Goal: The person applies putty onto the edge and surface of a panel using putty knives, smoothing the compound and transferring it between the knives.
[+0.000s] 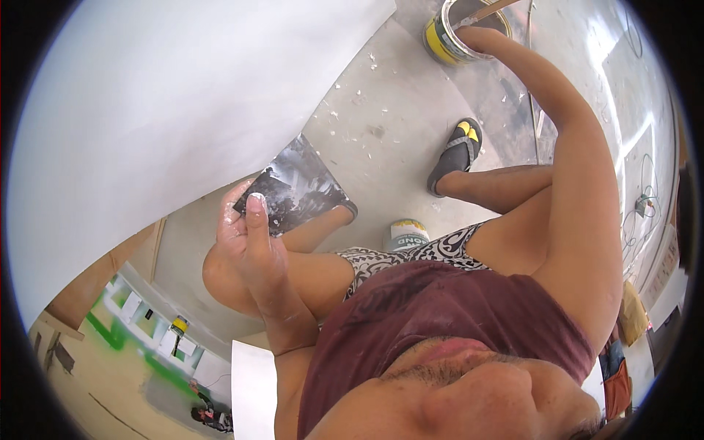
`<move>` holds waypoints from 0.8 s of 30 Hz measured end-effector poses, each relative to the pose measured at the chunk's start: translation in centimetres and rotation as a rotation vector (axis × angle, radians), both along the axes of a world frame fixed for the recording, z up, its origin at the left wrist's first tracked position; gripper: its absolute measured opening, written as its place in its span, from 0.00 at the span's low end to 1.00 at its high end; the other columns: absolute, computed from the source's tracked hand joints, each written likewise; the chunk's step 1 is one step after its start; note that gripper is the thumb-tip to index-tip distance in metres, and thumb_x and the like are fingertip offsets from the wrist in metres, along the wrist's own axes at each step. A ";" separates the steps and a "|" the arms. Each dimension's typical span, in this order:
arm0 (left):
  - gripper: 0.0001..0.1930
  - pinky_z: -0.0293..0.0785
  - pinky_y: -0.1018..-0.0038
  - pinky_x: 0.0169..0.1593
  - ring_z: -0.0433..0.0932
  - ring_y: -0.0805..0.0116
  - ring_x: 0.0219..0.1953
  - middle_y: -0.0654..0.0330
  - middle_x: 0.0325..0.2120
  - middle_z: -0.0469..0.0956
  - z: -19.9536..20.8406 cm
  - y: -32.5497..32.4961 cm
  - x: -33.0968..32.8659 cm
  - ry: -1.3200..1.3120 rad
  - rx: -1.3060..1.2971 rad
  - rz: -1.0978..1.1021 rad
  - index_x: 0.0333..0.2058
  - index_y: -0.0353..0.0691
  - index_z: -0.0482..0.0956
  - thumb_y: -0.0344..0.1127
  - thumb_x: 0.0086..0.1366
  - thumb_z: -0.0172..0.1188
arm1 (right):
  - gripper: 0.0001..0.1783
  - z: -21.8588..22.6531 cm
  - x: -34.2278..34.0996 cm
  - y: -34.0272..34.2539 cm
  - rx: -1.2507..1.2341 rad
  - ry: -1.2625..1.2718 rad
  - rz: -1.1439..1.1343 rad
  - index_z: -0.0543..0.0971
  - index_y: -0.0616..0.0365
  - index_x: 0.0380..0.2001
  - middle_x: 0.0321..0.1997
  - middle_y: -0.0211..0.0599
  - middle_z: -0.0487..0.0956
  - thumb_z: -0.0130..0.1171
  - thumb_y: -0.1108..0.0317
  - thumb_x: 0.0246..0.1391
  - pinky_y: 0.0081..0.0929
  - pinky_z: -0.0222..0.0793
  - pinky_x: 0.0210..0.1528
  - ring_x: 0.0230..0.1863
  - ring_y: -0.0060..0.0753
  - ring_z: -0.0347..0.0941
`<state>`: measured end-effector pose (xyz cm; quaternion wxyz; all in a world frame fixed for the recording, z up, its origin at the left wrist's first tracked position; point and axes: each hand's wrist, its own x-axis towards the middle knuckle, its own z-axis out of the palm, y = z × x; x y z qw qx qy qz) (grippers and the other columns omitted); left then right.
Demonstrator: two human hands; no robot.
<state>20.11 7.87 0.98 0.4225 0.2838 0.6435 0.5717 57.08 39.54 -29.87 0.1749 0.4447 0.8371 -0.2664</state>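
Note:
My left hand [253, 238] pinches a flat black square plate [297, 183] between thumb and fingers. White paste smears cover the plate, and white flecks stick to the thumb and fingers. A large smooth white panel [183, 95] slants past the plate's far edge. Reaching far to the front right, my right hand [477, 40] dips into an open yellow-and-white can [438, 42]. Its fingers are hidden inside the can, so what they hold does not show. A wooden stick [488, 10] leans out over the can's rim beside that hand.
White crumbs dot the grey floor [378, 132]. A smaller can [408, 233] stands between my legs. Cables [642, 205] lie at the right. Another person [211, 416] is far off at the lower left, near green-marked walls [106, 330].

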 end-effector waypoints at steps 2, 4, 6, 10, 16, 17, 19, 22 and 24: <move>0.13 0.73 0.72 0.48 0.77 0.69 0.41 0.50 0.39 0.77 0.1 0.1 0.1 0.000 -0.005 -0.011 0.46 0.24 0.71 0.30 0.67 0.54 | 0.13 1.2 -0.3 0.7 -0.020 -0.013 0.009 0.81 0.62 0.36 0.32 0.45 0.82 0.62 0.66 0.47 0.37 0.74 0.34 0.32 0.44 0.79; 0.13 0.73 0.72 0.48 0.76 0.69 0.40 0.51 0.39 0.77 0.1 0.1 0.1 -0.014 -0.007 0.008 0.46 0.24 0.71 0.30 0.68 0.54 | 0.14 2.8 -0.4 1.4 0.006 -0.096 0.102 0.81 0.60 0.38 0.33 0.45 0.82 0.62 0.66 0.47 0.38 0.73 0.36 0.34 0.45 0.79; 0.13 0.73 0.73 0.48 0.76 0.69 0.40 0.51 0.38 0.77 0.2 0.1 0.3 -0.024 0.017 -0.001 0.45 0.25 0.71 0.30 0.68 0.54 | 0.15 5.2 -0.2 2.4 0.073 -0.257 0.281 0.81 0.54 0.41 0.38 0.45 0.82 0.61 0.66 0.48 0.41 0.73 0.43 0.40 0.50 0.79; 0.13 0.73 0.75 0.47 0.75 0.72 0.39 0.54 0.37 0.77 0.1 0.2 0.8 -0.053 0.011 0.017 0.46 0.26 0.71 0.31 0.69 0.53 | 0.11 11.5 0.9 3.0 0.247 -0.109 0.161 0.82 0.59 0.26 0.28 0.48 0.81 0.58 0.64 0.40 0.41 0.74 0.36 0.32 0.52 0.78; 0.11 0.73 0.75 0.45 0.75 0.72 0.40 0.57 0.39 0.76 -0.5 0.1 1.5 -0.222 0.080 0.035 0.46 0.29 0.71 0.29 0.70 0.50 | 0.16 21.1 2.7 0.5 0.278 0.109 -0.174 0.82 0.62 0.34 0.28 0.49 0.81 0.59 0.64 0.40 0.38 0.72 0.36 0.30 0.46 0.77; 0.11 0.73 0.75 0.46 0.75 0.72 0.40 0.57 0.39 0.76 -0.8 0.1 1.6 -0.292 0.085 0.022 0.46 0.29 0.71 0.30 0.70 0.50 | 0.17 22.3 2.9 0.0 0.335 0.127 -0.171 0.82 0.62 0.36 0.28 0.49 0.81 0.59 0.65 0.40 0.37 0.72 0.36 0.30 0.43 0.76; 0.12 0.73 0.72 0.48 0.76 0.70 0.42 0.56 0.40 0.77 -1.9 0.2 1.9 -0.442 0.100 -0.017 0.48 0.30 0.71 0.30 0.69 0.51 | 0.18 24.7 3.9 -1.4 0.330 0.248 -0.227 0.82 0.62 0.37 0.27 0.47 0.80 0.61 0.66 0.41 0.35 0.71 0.35 0.29 0.39 0.75; 0.14 0.73 0.69 0.48 0.77 0.65 0.42 0.55 0.41 0.76 -4.9 1.3 3.4 -0.617 0.046 -0.053 0.49 0.29 0.70 0.29 0.67 0.51 | 0.18 27.5 4.7 -3.8 0.341 0.434 -0.378 0.82 0.61 0.39 0.23 0.42 0.77 0.63 0.68 0.42 0.31 0.68 0.32 0.26 0.29 0.70; 0.15 0.74 0.65 0.50 0.77 0.60 0.43 0.52 0.41 0.75 -7.2 2.9 4.8 -0.754 0.020 -0.182 0.49 0.27 0.69 0.28 0.65 0.50 | 0.18 29.7 4.9 -5.3 0.372 0.502 -0.469 0.83 0.60 0.40 0.20 0.37 0.75 0.64 0.69 0.43 0.30 0.66 0.29 0.24 0.25 0.67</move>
